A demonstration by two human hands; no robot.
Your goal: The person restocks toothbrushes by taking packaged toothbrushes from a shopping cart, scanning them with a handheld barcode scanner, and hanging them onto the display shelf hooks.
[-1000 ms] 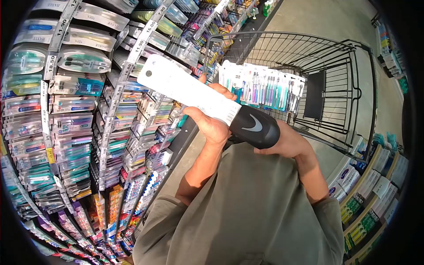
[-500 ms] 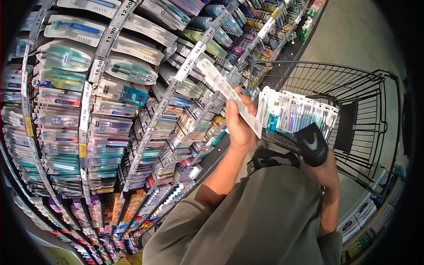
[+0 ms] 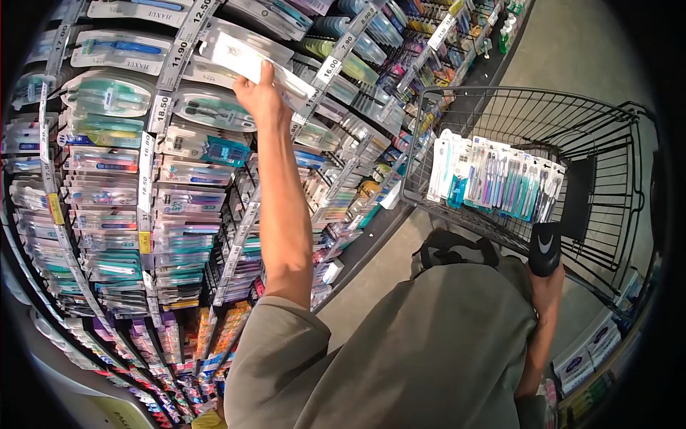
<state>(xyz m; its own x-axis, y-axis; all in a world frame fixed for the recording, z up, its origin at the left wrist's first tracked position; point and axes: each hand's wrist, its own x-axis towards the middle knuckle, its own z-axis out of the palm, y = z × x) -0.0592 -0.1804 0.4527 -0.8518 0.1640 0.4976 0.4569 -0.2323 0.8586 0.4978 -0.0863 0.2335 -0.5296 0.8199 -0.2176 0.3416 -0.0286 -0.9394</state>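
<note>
Plainly, wears a loose olive-grey shirt [image 3: 400,336], nearest of all below the camera. Holds a black handheld device [image 3: 545,250] in the right hand [image 3: 547,292], fingers wrapped around its lower part, with a curved grey mark showing on its head. Cannot tell whether touching the cart or just short of it. Stretches the left arm out to the toothbrush rack [image 3: 146,207], with the left hand [image 3: 266,104] closed on a white toothbrush pack [image 3: 243,56], one digit laid over its bright face. Slants that pack from upper left to lower right, in front of hanging packs, some lettered JIAXUE, between price labels reading 11.90 [image 3: 179,68] and 16.00 [image 3: 331,68]. Cannot tell whether hooked on the rack or only held there. Has a black wire shopping cart [image 3: 579,189] ahead on the right, with a row of toothbrush packs [image 3: 493,179] lying side by side inside, overlapping. Looks down also on white packages [image 3: 589,357] with purple ovals beyond the right arm, and, farther off, on green bottles [image 3: 505,36] at the rack's far end beside the grey floor [image 3: 564,43].
</note>
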